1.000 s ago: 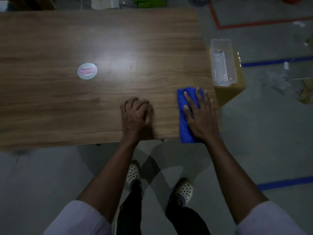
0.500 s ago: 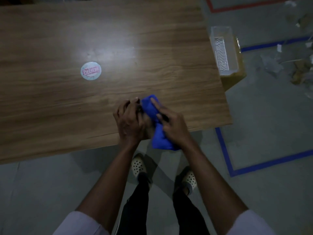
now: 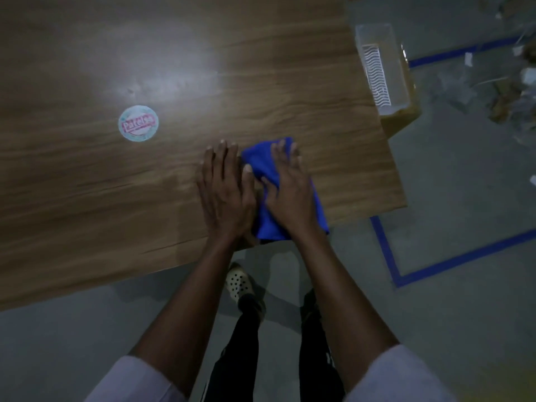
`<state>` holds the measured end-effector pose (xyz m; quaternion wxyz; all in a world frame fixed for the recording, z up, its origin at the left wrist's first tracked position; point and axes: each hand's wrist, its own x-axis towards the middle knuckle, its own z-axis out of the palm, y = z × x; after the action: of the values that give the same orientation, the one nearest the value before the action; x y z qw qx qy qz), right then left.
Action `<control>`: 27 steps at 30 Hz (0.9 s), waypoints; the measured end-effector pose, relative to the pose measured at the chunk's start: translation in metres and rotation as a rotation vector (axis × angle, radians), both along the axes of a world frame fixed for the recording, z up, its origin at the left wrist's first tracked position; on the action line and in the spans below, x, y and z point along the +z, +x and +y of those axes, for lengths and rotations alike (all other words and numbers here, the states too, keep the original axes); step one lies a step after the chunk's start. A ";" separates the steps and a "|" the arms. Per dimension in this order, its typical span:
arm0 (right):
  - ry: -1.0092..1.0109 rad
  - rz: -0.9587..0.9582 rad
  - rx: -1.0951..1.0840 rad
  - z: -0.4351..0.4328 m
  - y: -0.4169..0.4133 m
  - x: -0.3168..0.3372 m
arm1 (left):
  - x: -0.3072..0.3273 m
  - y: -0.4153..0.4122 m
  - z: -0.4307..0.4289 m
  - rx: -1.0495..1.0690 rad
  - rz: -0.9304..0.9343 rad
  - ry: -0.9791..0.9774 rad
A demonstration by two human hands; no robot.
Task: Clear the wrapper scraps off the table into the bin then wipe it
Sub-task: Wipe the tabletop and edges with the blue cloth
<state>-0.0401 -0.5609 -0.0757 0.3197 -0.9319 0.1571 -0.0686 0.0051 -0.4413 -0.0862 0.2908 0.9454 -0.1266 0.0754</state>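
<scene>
Blue cloth (image 3: 271,165) lies on the table (image 3: 275,82) nr the front edge, right of centre; its near end reaches that edge. Our right hand (image 3: 290,190) lies flat on top of it, fingers straight & a bit spread, pressing down, not curled round anything. Our left hand (image 3: 224,192) is flat on the wood just beside the cloth, on its left, fingers straight & close together, thumb touching the cloth's edge; it grips nothing. The 2 hands sit side by side, nearly touching.

Further left on the table, well apart from both hands, is a round printed scrap (image 3: 138,123), pale w/ pink lettering we can't read.

Just off the table's right edge is the clear bin (image 3: 377,33), a see-thru rectangular tub w/ a ribbed white piece inside, resting on a yellowish box (image 3: 401,120). On the grey floor (image 3: 464,198): blue tape lines (image 3: 435,265) & blurred loose litter (image 3: 507,97) at far right. Below the table edge we see a pale holed shoe (image 3: 239,282) & dark trouser legs (image 3: 235,358).
</scene>
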 end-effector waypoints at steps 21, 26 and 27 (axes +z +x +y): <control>0.207 0.060 0.194 -0.012 -0.017 0.036 | 0.000 0.002 -0.002 -0.050 0.011 -0.095; -0.040 0.072 -0.314 -0.083 -0.037 0.024 | 0.005 0.002 -0.003 -0.051 0.031 -0.146; -0.147 0.162 -0.339 -0.084 -0.035 0.014 | 0.005 0.002 -0.003 -0.047 0.026 -0.145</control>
<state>-0.0754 -0.6446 -0.0614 0.2208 -0.9154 0.3316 -0.0575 0.0067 -0.4442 -0.0810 0.3619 0.9195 -0.1391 0.0651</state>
